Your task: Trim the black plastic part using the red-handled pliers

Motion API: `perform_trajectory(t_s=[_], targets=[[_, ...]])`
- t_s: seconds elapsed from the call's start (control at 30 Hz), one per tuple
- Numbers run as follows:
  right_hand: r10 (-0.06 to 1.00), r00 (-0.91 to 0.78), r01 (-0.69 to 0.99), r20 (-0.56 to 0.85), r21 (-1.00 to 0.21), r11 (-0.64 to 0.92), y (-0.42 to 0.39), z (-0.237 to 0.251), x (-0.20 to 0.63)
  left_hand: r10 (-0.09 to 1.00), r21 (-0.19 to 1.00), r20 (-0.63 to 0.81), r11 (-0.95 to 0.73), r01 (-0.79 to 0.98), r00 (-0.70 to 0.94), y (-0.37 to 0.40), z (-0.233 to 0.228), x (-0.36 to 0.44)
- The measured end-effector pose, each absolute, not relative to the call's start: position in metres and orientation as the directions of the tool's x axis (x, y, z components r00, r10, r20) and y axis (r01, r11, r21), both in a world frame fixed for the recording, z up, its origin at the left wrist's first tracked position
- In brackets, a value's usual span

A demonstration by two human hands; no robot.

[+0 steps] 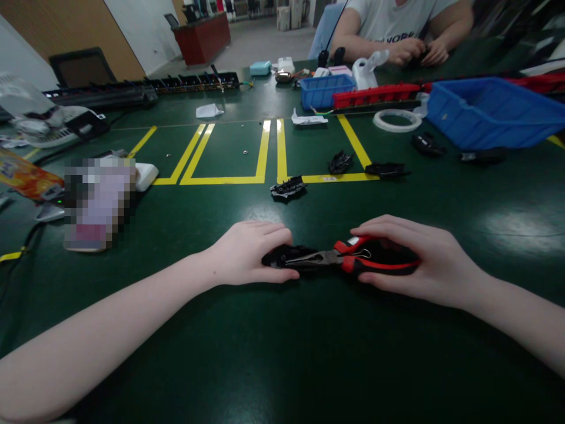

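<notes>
- While both forearms reach in from the bottom edge, the left hand [251, 253] lies knuckles-up on the green table [282, 353], fingers curled down over a small black plastic part [282, 258] and pinning it to the surface.
- Just to its right, the right hand [410, 262] is wrapped around the red-and-black handles of a pair of pliers [348, 258]; the metal nose points left and meets the black part, though whether it actually bites the part is hard to tell from this angle.
- Beyond the hands, another black part [288, 188] rests at the corner of the yellow tape lines [265, 150], with two similar pieces [339, 162] and [386, 170] farther right.
- To the left sit a pixelated block [97, 203] and a white object [145, 175] just beside it.
- At the right, a large blue bin [489, 112] stands near a roll of clear tape [397, 120].
- Farther back are a smaller blue tray [324, 91], a long red rail [375, 94] and a row of black strips [141, 89].
- At the far edge, another person in a white shirt [392, 20] sits with both hands [417, 52] together on the table.
</notes>
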State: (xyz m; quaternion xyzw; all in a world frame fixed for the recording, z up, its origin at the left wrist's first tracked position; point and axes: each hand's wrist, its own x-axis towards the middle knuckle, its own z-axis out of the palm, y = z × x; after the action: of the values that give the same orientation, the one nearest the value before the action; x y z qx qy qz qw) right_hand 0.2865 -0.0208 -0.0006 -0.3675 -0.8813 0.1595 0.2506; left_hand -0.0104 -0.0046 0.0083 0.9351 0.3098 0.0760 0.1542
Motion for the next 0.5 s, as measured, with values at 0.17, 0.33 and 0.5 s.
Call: perform_trajectory(t_s=[0.17, 0.33, 0.5], targets=[[0.706, -0.639, 0.555, 0.305, -0.453, 0.698, -0.0212, 0.0026, 0.2846, 0.585, 0.314, 0.038, -0.777, 0.547, 0.81, -0.004, 0.0075, -0.011], [0.703, -0.656, 0.559, 0.275, -0.448, 0.697, -0.0216, 0.0045, 0.2832, 0.582, 0.3, 0.036, -0.782, 0.547, 0.812, -0.004, 0.0076, -0.0107], [0.716, -0.648, 0.562, 0.262, -0.47, 0.681, -0.0225, 0.0056, 0.2814, 0.588, 0.318, 0.035, -0.773, 0.549, 0.808, -0.0041, 0.0077, -0.0112]])
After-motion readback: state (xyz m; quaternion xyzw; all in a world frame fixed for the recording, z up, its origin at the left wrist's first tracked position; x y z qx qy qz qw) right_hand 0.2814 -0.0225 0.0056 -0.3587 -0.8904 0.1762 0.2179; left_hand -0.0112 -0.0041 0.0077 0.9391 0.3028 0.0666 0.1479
